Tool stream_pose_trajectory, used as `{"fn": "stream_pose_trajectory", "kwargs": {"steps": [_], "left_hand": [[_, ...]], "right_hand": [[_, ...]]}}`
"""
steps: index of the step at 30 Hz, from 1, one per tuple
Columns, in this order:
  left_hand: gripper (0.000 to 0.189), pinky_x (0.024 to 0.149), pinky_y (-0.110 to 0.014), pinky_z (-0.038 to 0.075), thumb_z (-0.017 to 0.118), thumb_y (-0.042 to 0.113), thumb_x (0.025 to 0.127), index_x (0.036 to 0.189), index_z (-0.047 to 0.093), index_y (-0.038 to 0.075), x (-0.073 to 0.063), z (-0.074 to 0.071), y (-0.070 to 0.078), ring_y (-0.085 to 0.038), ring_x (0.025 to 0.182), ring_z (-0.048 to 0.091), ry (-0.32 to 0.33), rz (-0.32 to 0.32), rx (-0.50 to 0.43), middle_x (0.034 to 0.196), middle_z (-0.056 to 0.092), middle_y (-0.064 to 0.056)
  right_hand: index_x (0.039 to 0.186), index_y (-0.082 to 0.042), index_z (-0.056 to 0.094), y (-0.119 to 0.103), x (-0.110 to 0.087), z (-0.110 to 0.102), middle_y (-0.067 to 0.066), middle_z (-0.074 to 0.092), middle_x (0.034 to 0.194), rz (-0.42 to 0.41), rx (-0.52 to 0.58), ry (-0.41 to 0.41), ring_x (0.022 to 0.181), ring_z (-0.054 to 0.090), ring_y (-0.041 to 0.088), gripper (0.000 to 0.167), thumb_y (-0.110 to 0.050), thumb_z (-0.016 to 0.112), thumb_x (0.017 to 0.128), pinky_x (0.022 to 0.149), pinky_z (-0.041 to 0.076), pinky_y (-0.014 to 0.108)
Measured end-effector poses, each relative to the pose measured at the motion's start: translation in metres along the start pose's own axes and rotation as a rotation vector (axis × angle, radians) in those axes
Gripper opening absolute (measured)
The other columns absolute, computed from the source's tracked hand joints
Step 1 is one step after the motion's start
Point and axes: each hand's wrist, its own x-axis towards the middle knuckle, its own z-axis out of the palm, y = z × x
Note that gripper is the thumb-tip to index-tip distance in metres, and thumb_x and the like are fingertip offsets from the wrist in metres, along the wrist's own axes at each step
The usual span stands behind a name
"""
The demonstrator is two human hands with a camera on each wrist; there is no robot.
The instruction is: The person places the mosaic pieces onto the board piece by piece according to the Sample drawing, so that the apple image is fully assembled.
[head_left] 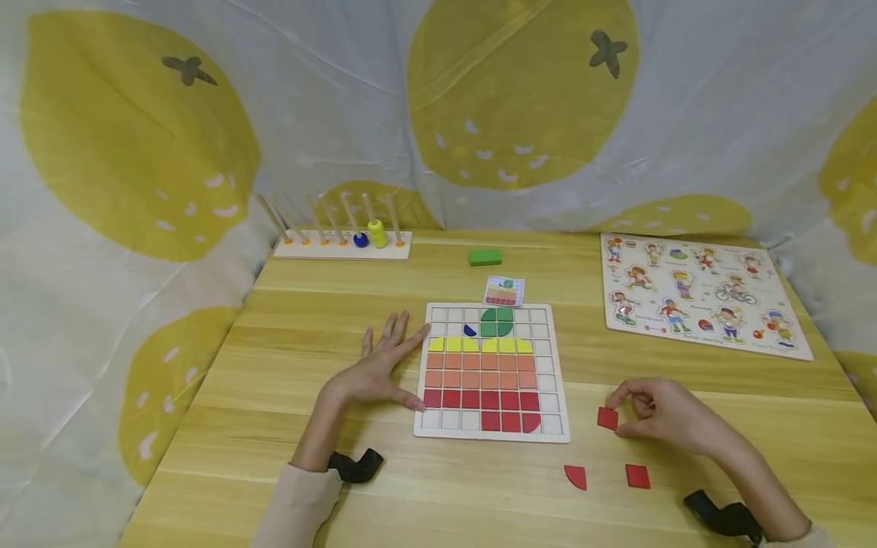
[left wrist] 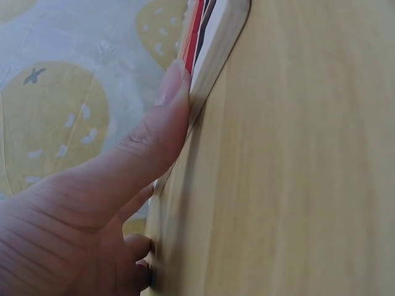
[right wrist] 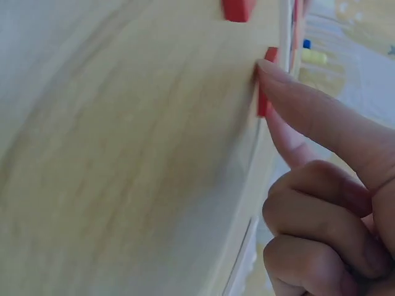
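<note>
A white grid board (head_left: 553,365) lies mid-table, partly filled with red, orange, yellow, green and blue tiles. My left hand (head_left: 384,369) is spread at its left side, thumb and a fingertip touching the edge; in the left wrist view the thumb (left wrist: 157,123) rests against the rim. To the board's right, my right hand (head_left: 668,411) pinches a red square tile (head_left: 607,418) between thumb and index finger, the other fingers curled in. Nearer me lie a red quarter-round tile (head_left: 576,477) and another red square tile (head_left: 637,476). The bottom row's three left cells show bare white.
A small picture card (head_left: 504,291) stands behind the board, with a green block (head_left: 485,257) farther back. At the back left is a peg stand (head_left: 342,250) with blue and yellow beads. A picture puzzle board (head_left: 706,297) lies at the back right.
</note>
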Motion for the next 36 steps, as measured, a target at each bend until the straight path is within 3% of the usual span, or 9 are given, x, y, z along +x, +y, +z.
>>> {"fn": "stream_pose_trajectory", "kwargs": {"steps": [14, 19, 26, 31, 36], "left_hand": [[0.126, 0.12, -0.069, -0.022, 0.093, 0.044, 0.071, 0.168, 0.015, 0.023, 0.0, 0.002, -0.002, -0.04, 0.159, -0.023, 0.0, 0.0, -0.025, 0.173, -0.018, -0.018], [0.127, 0.12, -0.069, -0.022, 0.094, 0.044, 0.071, 0.168, 0.015, 0.023, -0.002, 0.001, -0.003, -0.04, 0.159, -0.023, 0.001, -0.005, -0.026, 0.173, -0.018, -0.018], [0.126, 0.121, -0.069, -0.021, 0.093, 0.045, 0.071, 0.168, 0.015, 0.024, -0.002, 0.001, -0.002, -0.04, 0.159, -0.023, 0.001, -0.008, -0.019, 0.173, -0.017, -0.018], [0.126, 0.121, -0.07, -0.02, 0.094, 0.044, 0.071, 0.168, 0.015, 0.023, -0.001, 0.001, -0.001, -0.041, 0.159, -0.022, -0.002, -0.01, -0.015, 0.173, -0.017, -0.02], [0.126, 0.121, -0.07, -0.02, 0.093, 0.045, 0.072, 0.168, 0.014, 0.024, 0.0, 0.001, 0.0, -0.041, 0.159, -0.022, -0.001, -0.013, -0.009, 0.173, -0.018, -0.019]], "right_hand": [[0.099, -0.013, 0.071, -0.017, 0.015, 0.005, -0.01, 0.039, 0.062, -0.023, -0.127, 0.029, 0.054, 0.033, 0.0, 0.023, -0.02, 0.086, 0.083, 0.051, 0.029, 0.02], [0.1, -0.014, 0.072, -0.037, 0.026, 0.011, -0.01, 0.038, 0.063, -0.06, -0.127, 0.034, 0.054, 0.031, 0.0, 0.019, -0.022, 0.083, 0.087, 0.052, 0.028, 0.019], [0.1, -0.013, 0.074, -0.098, 0.058, 0.048, -0.01, 0.038, 0.058, -0.149, -0.074, -0.061, 0.051, 0.033, 0.002, 0.023, -0.025, 0.086, 0.085, 0.051, 0.024, 0.019], [0.093, -0.013, 0.073, -0.126, 0.078, 0.08, -0.01, 0.046, 0.06, -0.216, -0.198, -0.069, 0.054, 0.039, 0.004, 0.021, -0.023, 0.088, 0.082, 0.05, 0.028, 0.019], [0.088, -0.014, 0.072, -0.135, 0.086, 0.093, -0.009, 0.055, 0.065, -0.238, -0.293, -0.057, 0.058, 0.044, 0.006, 0.022, -0.02, 0.09, 0.078, 0.052, 0.034, 0.021]]}}
